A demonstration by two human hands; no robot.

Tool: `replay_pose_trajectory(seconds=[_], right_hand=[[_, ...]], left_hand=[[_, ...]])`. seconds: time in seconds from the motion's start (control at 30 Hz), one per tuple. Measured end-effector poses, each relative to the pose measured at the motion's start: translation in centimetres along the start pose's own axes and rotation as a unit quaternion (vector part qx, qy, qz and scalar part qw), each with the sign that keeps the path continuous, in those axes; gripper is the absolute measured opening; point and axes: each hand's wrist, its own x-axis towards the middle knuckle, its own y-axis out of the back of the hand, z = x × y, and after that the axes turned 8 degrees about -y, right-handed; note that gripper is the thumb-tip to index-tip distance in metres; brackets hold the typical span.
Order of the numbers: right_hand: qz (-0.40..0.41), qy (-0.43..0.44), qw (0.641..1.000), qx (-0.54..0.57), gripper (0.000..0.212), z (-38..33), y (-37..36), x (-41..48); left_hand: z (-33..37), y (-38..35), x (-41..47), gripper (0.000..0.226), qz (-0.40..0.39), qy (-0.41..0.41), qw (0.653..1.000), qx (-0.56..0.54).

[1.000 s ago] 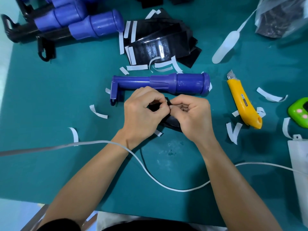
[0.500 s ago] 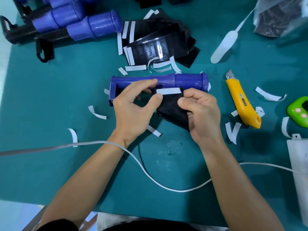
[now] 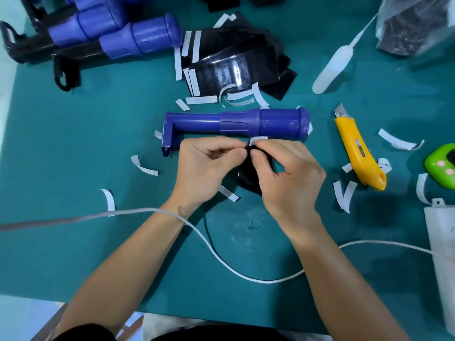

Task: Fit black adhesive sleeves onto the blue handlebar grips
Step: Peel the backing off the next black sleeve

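Both hands have closed in again since half a second ago, when the left one was spread wide over the sleeve. Head view: the left hand (image 3: 209,166) and right hand (image 3: 288,175) each pinch the black sleeve (image 3: 248,179) just on the near side of the blue grip (image 3: 236,123), fingertips meeting where a white backing strip (image 3: 258,141) pokes up (touching the grip, or nearly). Peeling that backing looks to be the step in hand; next, the bared sticky edge needs laying square along the grip. Right of the grip lies a yellow knife (image 3: 357,153); its small label is unreadable.
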Motion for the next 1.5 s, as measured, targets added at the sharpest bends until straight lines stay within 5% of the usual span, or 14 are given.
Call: replay_pose_trajectory(seconds=[0.27,0.6,0.83,1.27,1.5], right_hand=[[-0.06,-0.073,0.993,0.066,0.005,-0.2,0.0,0.1],[-0.012,0.068,0.995,-0.076,0.026,0.2,0.1,0.4],[0.001,0.073,0.995,-0.071,0.025,0.5,-0.1,0.5],[-0.076,-0.13,0.983,0.102,0.018,0.5,0.3,1.4],[-0.094,-0.149,0.976,0.132,0.012,0.4,0.5,1.6]], left_hand=[[-0.2,0.2,-0.3,0.021,-0.006,-0.004,0.999,0.033],[0.3,-0.2,-0.5,0.028,-0.018,-0.033,0.99,0.133],[0.4,-0.4,-0.4,0.03,-0.021,-0.029,0.99,0.14],[-0.1,-0.7,-0.1,0.025,0.001,0.021,0.998,0.051],[0.0,-0.5,0.1,0.029,0.01,0.024,0.999,0.034]])
